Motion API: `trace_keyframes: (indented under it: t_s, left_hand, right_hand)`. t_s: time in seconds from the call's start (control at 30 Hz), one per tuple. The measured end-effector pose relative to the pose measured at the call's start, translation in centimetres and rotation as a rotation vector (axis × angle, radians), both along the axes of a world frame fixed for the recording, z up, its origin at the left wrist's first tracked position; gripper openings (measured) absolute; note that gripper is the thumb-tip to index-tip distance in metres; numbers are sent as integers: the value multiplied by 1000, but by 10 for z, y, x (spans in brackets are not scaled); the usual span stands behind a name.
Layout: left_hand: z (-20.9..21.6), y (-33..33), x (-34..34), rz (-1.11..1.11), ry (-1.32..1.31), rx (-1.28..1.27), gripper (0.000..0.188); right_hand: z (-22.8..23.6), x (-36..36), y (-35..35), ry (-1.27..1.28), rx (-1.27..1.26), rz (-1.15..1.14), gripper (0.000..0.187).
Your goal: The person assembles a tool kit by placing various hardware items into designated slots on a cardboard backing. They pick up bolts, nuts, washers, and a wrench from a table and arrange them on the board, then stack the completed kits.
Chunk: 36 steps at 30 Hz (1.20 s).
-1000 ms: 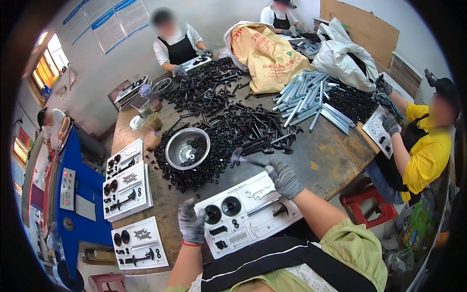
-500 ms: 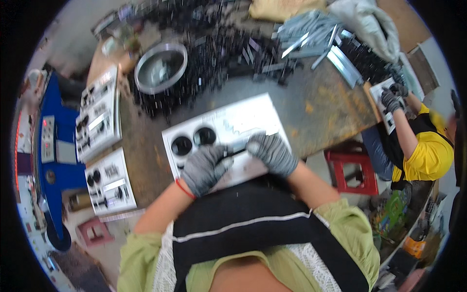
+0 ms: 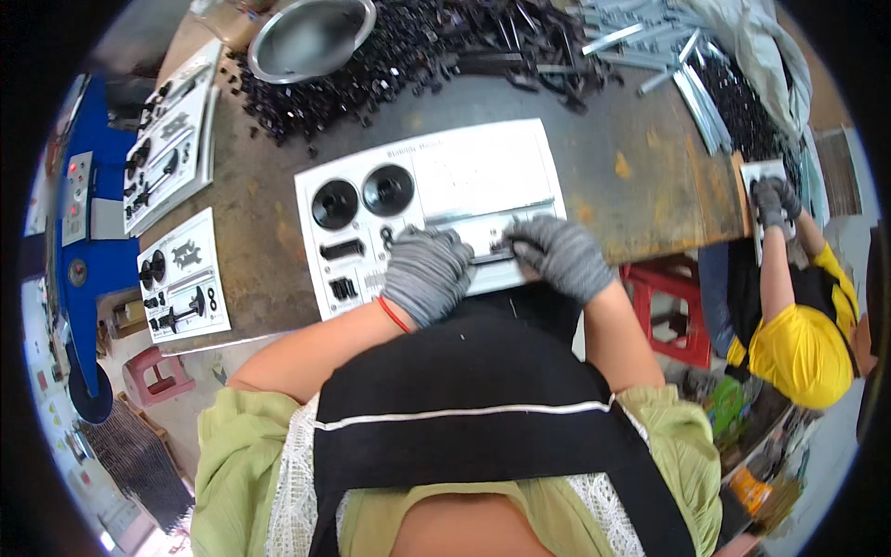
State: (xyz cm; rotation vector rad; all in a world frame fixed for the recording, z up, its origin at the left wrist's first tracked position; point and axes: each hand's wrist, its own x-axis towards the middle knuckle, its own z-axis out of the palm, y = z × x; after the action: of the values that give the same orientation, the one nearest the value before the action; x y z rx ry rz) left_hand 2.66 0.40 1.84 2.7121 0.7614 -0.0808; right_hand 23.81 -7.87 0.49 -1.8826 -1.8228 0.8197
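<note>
A white card (image 3: 464, 186) lies in front of me at the table's near edge. Two black discs (image 3: 388, 190) sit at its upper left, with small black parts (image 3: 342, 250) below them. A silver strip (image 3: 497, 213) runs across its middle. Both hands wear grey knitted gloves. Between them a slim black bar-shaped part (image 3: 493, 257) lies low over the card; my left hand (image 3: 427, 276) is closed at its left end. My right hand (image 3: 563, 257) pinches near its right end. The fingers cover both ends.
Loose black pieces (image 3: 399, 74) and a metal bowl (image 3: 311, 42) cover the far side. Silver strips (image 3: 705, 107) lie far right. Stacked filled cards (image 3: 172, 153) and another filled card (image 3: 184, 277) stand left. A co-worker in yellow (image 3: 803, 353) handles a card at right, near a red stool (image 3: 670, 311).
The view has shifted, so the table sits higher in it. Both hands have lowered the black part toward the card's lower edge, and the silver strip above it shows more plainly.
</note>
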Motion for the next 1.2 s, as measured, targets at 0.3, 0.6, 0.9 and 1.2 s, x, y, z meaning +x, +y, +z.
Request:
trace_keyframes:
  t_s: [0.3,0.6,0.9,1.2]
  left_hand:
    - [32,76,-14,92,-429,156,38]
    - [74,319,6,455,79,65,37]
    - [70,324,36,358,182,-48,31]
    - [69,330,18,481,60,-89,21]
  right_hand:
    - [-12,22,-8,274,308,-336,22]
    - [-58,52,2,7,501,-648,19]
    - [-48,53,-4,-160,413,-695,23]
    - [-43,47,-4,-180,310,-717,24]
